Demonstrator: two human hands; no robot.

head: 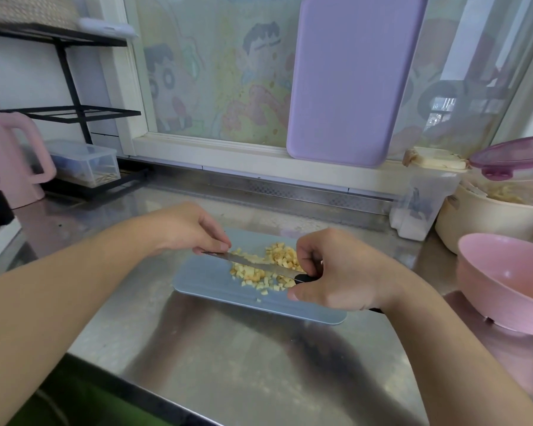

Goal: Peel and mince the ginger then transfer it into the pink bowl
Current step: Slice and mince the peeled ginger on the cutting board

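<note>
Your right hand [336, 269] is curled tight round the black handle of the knife [253, 263], knuckles up, blade lying low across the pile. Your left hand [188, 229] reaches in from the left, fingertips pinched down on the spine near the blade's tip. Both forearms stretch in over the front edge of the counter [228, 364].

One knife, one blue cutting board [203, 278], one pink bowl [505, 281]. The ginger [268, 265] is a loose heap of small pale yellow cubes, some with browner faces, sitting on the board's middle, with a few stray bits toward its near edge. The board lies mid-counter; the bowl stands well apart at the counter's right edge, showing nothing inside.
</note>
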